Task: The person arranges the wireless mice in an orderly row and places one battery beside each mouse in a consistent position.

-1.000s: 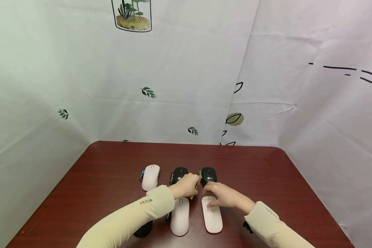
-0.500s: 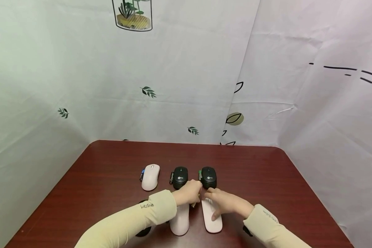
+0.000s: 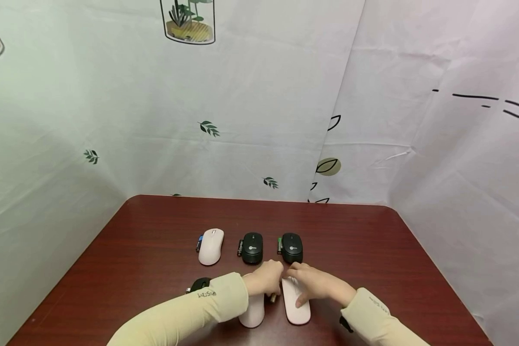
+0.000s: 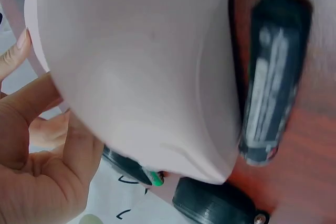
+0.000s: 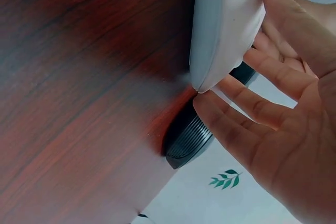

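Note:
My left hand pinches a small battery with a gold-coloured end, low between two white computer mice. Its forearm crosses above the left of these mice, whose front the hand hides. In the left wrist view this white mouse fills the middle, with a dark battery lying along its other side; the pinched battery is hidden there. My right hand holds the right white mouse, thumb on its body and fingers at its front end, as the right wrist view shows on the mouse.
Behind stand a white mouse with a blue battery, a black mouse with a dark battery, and another black mouse with a green battery. The left sleeve partly covers a black mouse.
My left hand has moved toward the near edge with the battery, down between the two white mice. My right hand has shifted slightly nearer and settled on the right white mouse.

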A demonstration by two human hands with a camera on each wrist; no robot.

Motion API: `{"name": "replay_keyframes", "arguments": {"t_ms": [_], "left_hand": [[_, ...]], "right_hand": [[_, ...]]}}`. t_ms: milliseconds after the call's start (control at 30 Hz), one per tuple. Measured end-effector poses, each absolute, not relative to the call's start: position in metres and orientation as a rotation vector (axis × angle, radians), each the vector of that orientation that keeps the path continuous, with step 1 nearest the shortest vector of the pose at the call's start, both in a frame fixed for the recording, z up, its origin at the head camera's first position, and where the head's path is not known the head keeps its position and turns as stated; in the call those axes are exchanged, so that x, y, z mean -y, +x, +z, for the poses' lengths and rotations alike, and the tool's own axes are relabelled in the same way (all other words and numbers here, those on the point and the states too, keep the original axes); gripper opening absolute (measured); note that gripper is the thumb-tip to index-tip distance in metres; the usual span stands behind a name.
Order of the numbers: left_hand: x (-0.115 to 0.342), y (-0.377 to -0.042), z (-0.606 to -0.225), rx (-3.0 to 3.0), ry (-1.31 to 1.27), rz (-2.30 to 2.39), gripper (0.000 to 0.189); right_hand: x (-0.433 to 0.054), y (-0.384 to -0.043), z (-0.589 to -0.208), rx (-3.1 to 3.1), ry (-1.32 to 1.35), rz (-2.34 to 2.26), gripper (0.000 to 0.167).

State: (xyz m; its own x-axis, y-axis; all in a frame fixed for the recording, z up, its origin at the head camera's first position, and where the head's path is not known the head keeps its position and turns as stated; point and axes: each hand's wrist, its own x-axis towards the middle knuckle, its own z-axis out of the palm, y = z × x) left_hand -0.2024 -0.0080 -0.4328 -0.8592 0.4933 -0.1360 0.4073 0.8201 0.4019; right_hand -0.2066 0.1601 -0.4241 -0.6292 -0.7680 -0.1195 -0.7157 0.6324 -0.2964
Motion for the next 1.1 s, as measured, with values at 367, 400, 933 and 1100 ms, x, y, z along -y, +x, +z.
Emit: {"name": "replay_keyframes", "arguments": {"t_ms": [367,400,933,1100], "left_hand": [[0.009,-0.2,-0.436,-2.693,0.646,0.693,0.027],[0.009,-0.2,-0.436,-2.692,0.645,0.693,0.028],[0.012,-0.193,-0.44,-2.637,0.579,0.907,0.051],[0.018,-0.19,-0.438,-2.666,0.654,0.942,0.045]], "right_hand": [[-0.161,-0.207,-0.424,-2.61,-1.169,-0.367,0.062],[-0.161,-0.207,-0.424,-2.612,-1.17,-0.37,0.062],[-0.162,-0.207,-0.426,-2.577,-1.105,-0.396,0.063],[-0.161,-0.205,-0.424,-2.565,-1.098,-0.386,0.063]]}}
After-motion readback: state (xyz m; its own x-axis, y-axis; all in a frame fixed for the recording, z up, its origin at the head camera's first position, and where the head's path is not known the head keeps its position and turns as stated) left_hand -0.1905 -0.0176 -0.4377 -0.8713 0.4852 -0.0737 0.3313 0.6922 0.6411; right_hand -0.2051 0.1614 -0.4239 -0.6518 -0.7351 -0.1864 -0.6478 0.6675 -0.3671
